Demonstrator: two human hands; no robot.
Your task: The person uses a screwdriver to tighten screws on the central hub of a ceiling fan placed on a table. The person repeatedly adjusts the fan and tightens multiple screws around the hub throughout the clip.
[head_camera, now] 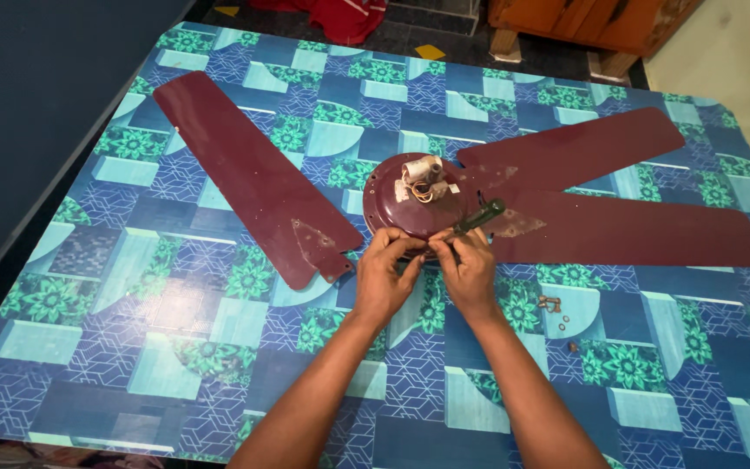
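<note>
A maroon ceiling fan motor hub (pixel 397 204) lies on the patterned blue table (pixel 175 347), with a white capacitor and wires (pixel 423 176) on top. My left hand (pixel 385 274) grips the hub's near rim. My right hand (pixel 469 269) holds a dark green-handled screwdriver (pixel 477 217) whose tip meets the rim between my hands. One detached maroon blade (pixel 245 174) lies to the left of the hub. Two more blades (pixel 627 230) lie to its right, their inner ends next to the hub.
Several small screws and washers (pixel 551 304) lie on the table right of my right arm. A dark blue surface (pixel 28 95) borders the table's left edge. Beyond the far edge are red cloth (pixel 340 16) and an orange wooden piece of furniture (pixel 592 22).
</note>
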